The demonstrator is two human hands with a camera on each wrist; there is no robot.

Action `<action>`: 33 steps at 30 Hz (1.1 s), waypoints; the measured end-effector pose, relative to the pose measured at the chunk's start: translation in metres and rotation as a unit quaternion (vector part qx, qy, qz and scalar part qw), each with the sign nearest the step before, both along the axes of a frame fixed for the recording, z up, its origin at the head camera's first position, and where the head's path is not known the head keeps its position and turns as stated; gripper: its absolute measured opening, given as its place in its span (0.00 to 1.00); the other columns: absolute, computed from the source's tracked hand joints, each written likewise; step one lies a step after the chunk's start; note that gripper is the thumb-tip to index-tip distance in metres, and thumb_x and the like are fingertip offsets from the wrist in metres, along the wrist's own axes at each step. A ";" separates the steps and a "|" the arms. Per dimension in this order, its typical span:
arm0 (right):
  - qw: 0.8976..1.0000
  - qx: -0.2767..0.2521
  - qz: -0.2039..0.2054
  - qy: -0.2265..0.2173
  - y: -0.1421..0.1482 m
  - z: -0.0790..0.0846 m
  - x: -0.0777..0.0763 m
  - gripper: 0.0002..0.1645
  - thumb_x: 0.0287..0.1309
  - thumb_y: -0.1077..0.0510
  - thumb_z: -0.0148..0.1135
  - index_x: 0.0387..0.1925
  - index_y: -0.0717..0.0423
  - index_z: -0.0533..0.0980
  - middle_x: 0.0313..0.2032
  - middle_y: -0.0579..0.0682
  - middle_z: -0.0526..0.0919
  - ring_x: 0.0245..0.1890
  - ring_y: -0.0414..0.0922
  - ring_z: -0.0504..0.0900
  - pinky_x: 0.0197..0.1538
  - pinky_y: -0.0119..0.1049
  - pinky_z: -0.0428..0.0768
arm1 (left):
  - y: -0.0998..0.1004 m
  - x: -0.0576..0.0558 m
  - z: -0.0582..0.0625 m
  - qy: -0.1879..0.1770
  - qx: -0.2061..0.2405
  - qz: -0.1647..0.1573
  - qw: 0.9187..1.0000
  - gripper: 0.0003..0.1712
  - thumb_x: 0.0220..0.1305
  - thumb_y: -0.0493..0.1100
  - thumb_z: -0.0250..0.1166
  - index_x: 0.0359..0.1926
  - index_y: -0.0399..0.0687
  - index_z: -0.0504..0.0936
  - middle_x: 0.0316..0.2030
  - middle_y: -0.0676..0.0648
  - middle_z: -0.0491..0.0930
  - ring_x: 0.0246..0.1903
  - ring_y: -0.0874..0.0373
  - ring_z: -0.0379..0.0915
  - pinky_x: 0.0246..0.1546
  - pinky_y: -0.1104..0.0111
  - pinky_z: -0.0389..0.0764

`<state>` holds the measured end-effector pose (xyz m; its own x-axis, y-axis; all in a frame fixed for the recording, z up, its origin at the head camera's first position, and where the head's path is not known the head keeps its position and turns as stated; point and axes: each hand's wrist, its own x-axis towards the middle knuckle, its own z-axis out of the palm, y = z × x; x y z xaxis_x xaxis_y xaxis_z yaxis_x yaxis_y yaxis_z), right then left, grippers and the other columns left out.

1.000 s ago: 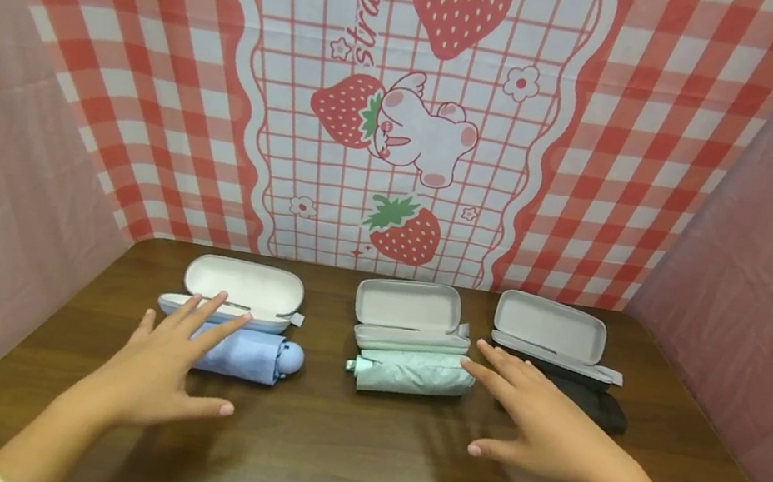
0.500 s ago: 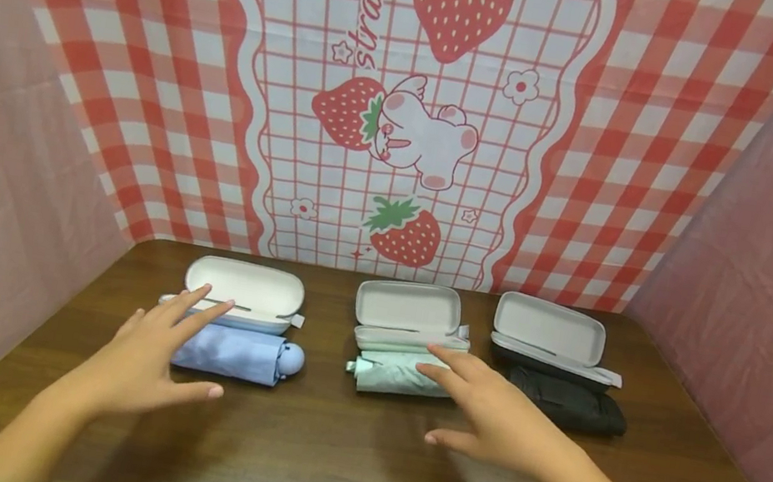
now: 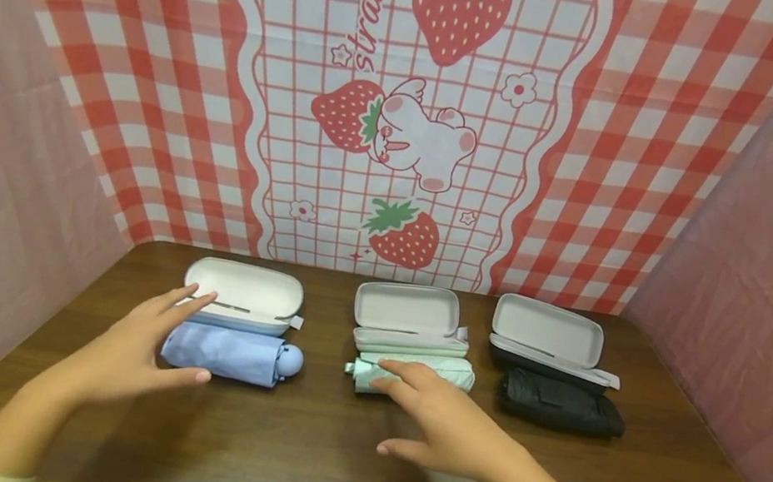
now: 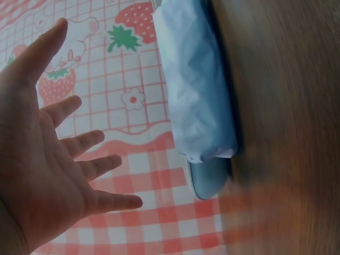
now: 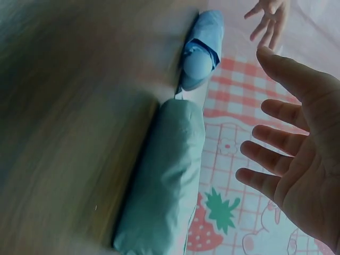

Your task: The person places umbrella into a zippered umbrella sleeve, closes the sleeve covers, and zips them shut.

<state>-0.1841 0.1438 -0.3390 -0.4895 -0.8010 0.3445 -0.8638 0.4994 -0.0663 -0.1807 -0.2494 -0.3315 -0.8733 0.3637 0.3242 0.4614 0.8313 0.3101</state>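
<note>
Three folded umbrellas lie in a row on the table. My left hand (image 3: 118, 354) hovers by the left end of the blue umbrella (image 3: 224, 354), whose round knob points right. Its fingers are spread and hold nothing, as the left wrist view also shows. My right hand (image 3: 451, 428), fingers extended, is over the front of the mint green umbrella (image 3: 449, 371) and covers part of it. In the right wrist view a gap separates that hand from the mint umbrella (image 5: 164, 180). The black umbrella (image 3: 561, 404) lies to the right of my right hand.
Behind the umbrellas stand three unzipped cases with lids raised: a blue-and-white case (image 3: 246, 286), a mint case (image 3: 408, 308) and a black case with grey lining (image 3: 549, 330). A strawberry-print cloth (image 3: 405, 126) hangs behind the brown table (image 3: 291, 462). Pink cloth (image 3: 759, 334) covers both sides.
My right hand has moved left, from near the black umbrella to over the mint one, uncovering the black umbrella. My left hand has shifted slightly left. The umbrellas and cases stay put.
</note>
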 end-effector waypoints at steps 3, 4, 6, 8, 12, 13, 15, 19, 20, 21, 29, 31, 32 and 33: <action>1.000 -0.008 0.013 0.006 -0.006 -0.001 -0.002 0.35 0.46 0.39 0.61 0.54 0.49 0.67 0.59 0.50 0.64 0.57 0.45 0.64 0.56 0.41 0.65 | -0.004 -0.002 -0.001 -0.005 0.019 -0.002 1.000 0.49 0.42 0.63 0.66 0.65 0.61 0.56 0.63 0.40 0.53 0.59 0.38 0.48 0.47 0.38 0.56; 1.000 -0.012 0.018 0.009 -0.007 -0.001 -0.003 0.34 0.46 0.39 0.61 0.54 0.50 0.67 0.58 0.51 0.64 0.56 0.45 0.64 0.56 0.41 0.65 | -0.006 -0.002 -0.001 -0.003 0.024 -0.003 1.000 0.48 0.42 0.62 0.66 0.65 0.60 0.57 0.62 0.40 0.53 0.59 0.38 0.49 0.47 0.38 0.56; 0.999 -0.022 0.025 0.016 -0.011 -0.001 -0.004 0.33 0.47 0.40 0.61 0.52 0.51 0.69 0.57 0.51 0.66 0.56 0.45 0.65 0.56 0.40 0.65 | -0.008 -0.003 -0.001 0.001 0.030 -0.006 1.000 0.46 0.43 0.61 0.66 0.63 0.57 0.60 0.62 0.40 0.55 0.58 0.39 0.50 0.47 0.39 0.57; 0.999 -0.037 0.032 0.022 -0.015 -0.001 -0.006 0.30 0.47 0.42 0.62 0.50 0.53 0.70 0.55 0.52 0.68 0.55 0.45 0.66 0.56 0.40 0.65 | -0.011 -0.003 0.000 0.008 0.038 -0.007 0.999 0.44 0.43 0.60 0.67 0.62 0.54 0.62 0.61 0.40 0.56 0.58 0.39 0.52 0.46 0.40 0.59; 0.997 -0.059 0.029 0.026 -0.025 -0.001 -0.007 0.28 0.46 0.44 0.63 0.47 0.53 0.73 0.53 0.49 0.70 0.54 0.43 0.67 0.55 0.37 0.66 | -0.016 -0.005 0.001 0.009 0.048 -0.004 0.999 0.44 0.44 0.59 0.67 0.62 0.54 0.62 0.60 0.42 0.57 0.57 0.41 0.54 0.46 0.41 0.60; 0.997 -0.061 0.028 0.024 -0.027 -0.001 -0.007 0.28 0.46 0.44 0.63 0.47 0.53 0.73 0.53 0.48 0.70 0.54 0.43 0.67 0.55 0.37 0.66 | -0.018 -0.005 0.001 0.009 0.050 -0.003 0.999 0.44 0.44 0.58 0.67 0.62 0.55 0.62 0.61 0.42 0.57 0.57 0.41 0.55 0.46 0.41 0.60; 0.998 -0.059 0.022 0.018 -0.032 -0.001 -0.007 0.28 0.46 0.43 0.63 0.47 0.53 0.72 0.54 0.47 0.69 0.55 0.42 0.66 0.55 0.37 0.66 | -0.021 -0.007 0.001 0.008 0.053 -0.001 0.999 0.44 0.44 0.58 0.67 0.63 0.56 0.61 0.61 0.42 0.57 0.57 0.40 0.55 0.45 0.40 0.60; 0.999 -0.049 0.008 -0.008 -0.041 -0.001 -0.008 0.31 0.46 0.42 0.63 0.50 0.51 0.71 0.57 0.49 0.67 0.57 0.42 0.64 0.57 0.38 0.64 | -0.029 -0.012 0.000 0.009 0.063 0.005 0.998 0.43 0.44 0.57 0.68 0.62 0.57 0.63 0.61 0.42 0.57 0.57 0.39 0.55 0.45 0.39 0.59; 0.999 -0.046 0.003 -0.012 -0.044 -0.002 -0.009 0.32 0.45 0.41 0.63 0.51 0.50 0.71 0.57 0.49 0.66 0.57 0.42 0.63 0.57 0.38 0.63 | -0.030 -0.014 -0.001 0.010 0.066 0.008 0.998 0.42 0.44 0.56 0.68 0.61 0.56 0.63 0.61 0.42 0.57 0.56 0.39 0.55 0.45 0.39 0.59; 0.999 -0.045 0.001 -0.016 -0.046 -0.002 -0.009 0.32 0.45 0.41 0.63 0.52 0.50 0.70 0.58 0.49 0.65 0.58 0.42 0.63 0.58 0.38 0.63 | -0.032 -0.015 -0.002 0.011 0.070 0.011 0.997 0.42 0.44 0.56 0.68 0.61 0.55 0.64 0.61 0.42 0.58 0.56 0.39 0.55 0.44 0.39 0.60; 0.999 -0.044 -0.016 -0.028 -0.070 -0.009 -0.017 0.34 0.43 0.40 0.64 0.53 0.48 0.70 0.59 0.48 0.64 0.58 0.42 0.62 0.59 0.37 0.61 | -0.046 -0.027 -0.007 0.009 0.134 0.013 0.991 0.35 0.47 0.49 0.68 0.57 0.47 0.69 0.58 0.37 0.61 0.54 0.40 0.58 0.40 0.45 0.70; 0.999 -0.044 -0.018 -0.022 -0.075 -0.011 -0.019 0.33 0.43 0.40 0.63 0.52 0.48 0.70 0.58 0.49 0.65 0.58 0.43 0.63 0.58 0.37 0.62 | -0.050 -0.031 -0.010 0.009 0.142 0.018 0.990 0.34 0.47 0.49 0.68 0.56 0.44 0.70 0.56 0.37 0.63 0.53 0.42 0.60 0.39 0.47 0.71; 0.999 -0.044 -0.017 -0.020 -0.078 -0.013 -0.020 0.33 0.43 0.40 0.64 0.51 0.48 0.71 0.58 0.49 0.66 0.57 0.43 0.64 0.58 0.37 0.63 | -0.052 -0.033 -0.011 0.005 0.147 0.021 0.989 0.33 0.48 0.48 0.67 0.56 0.43 0.70 0.55 0.37 0.64 0.52 0.42 0.61 0.40 0.47 0.71; 0.999 -0.045 -0.015 -0.017 -0.081 -0.014 -0.021 0.32 0.43 0.41 0.64 0.50 0.49 0.71 0.57 0.49 0.66 0.56 0.43 0.65 0.57 0.38 0.63 | -0.054 -0.035 -0.013 -0.001 0.150 0.027 0.988 0.33 0.49 0.49 0.67 0.56 0.43 0.70 0.54 0.37 0.66 0.51 0.42 0.62 0.41 0.48 0.70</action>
<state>-0.2047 0.0632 -0.3526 -0.5260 -0.7521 0.3970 -0.8448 0.5161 -0.1416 -0.2153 -0.3038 -0.3443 -0.8900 0.2040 0.4078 0.4171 0.7255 0.5474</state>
